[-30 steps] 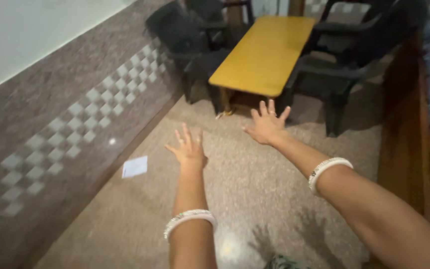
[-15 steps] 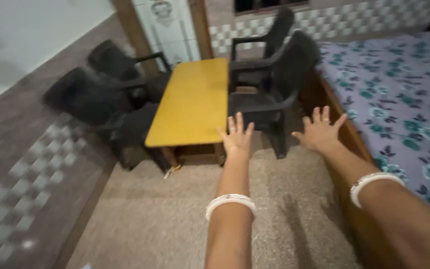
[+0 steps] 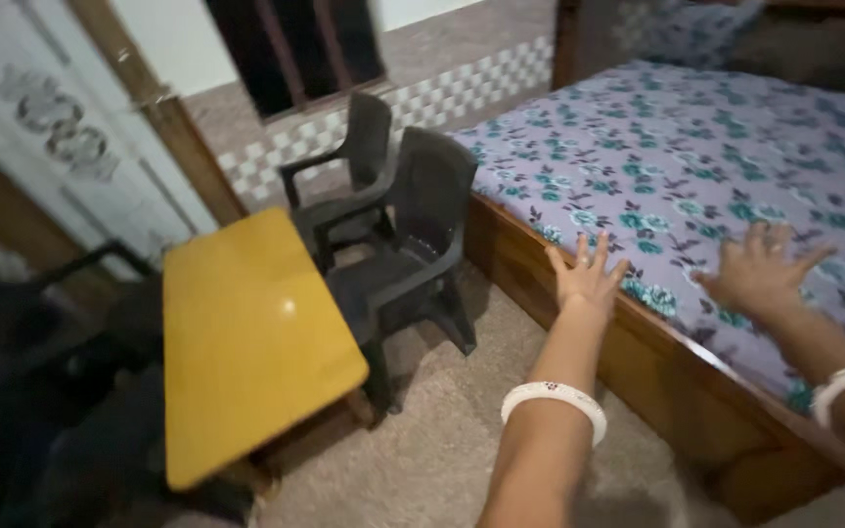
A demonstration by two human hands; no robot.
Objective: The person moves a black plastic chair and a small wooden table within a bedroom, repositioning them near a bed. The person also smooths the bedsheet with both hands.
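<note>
Bare-palmed, splaying left hand (image 3: pixel 587 276) and right hand (image 3: pixel 761 272) open, grasping nothing, at right of frame over floral bedsheet (image 3: pixel 677 147); possibly risking knocking wooden bed edge (image 3: pixel 579 323) below.

The room was lit dimly and unevenly. A small glare spot was seen on the yellow surface (image 3: pixel 246 332), pointing to light from above. The lower left corner was lost in near-black shadow, and the chairs (image 3: pixel 398 244) were rendered as dark shapes with little detail. Motion blur was spread over the whole view: the door (image 3: pixel 61 156) at upper left was smeared, and the right hand (image 3: pixel 760 274) was softer than the left hand (image 3: pixel 587 279). The bed (image 3: pixel 696 166) was more evenly lit.
</note>
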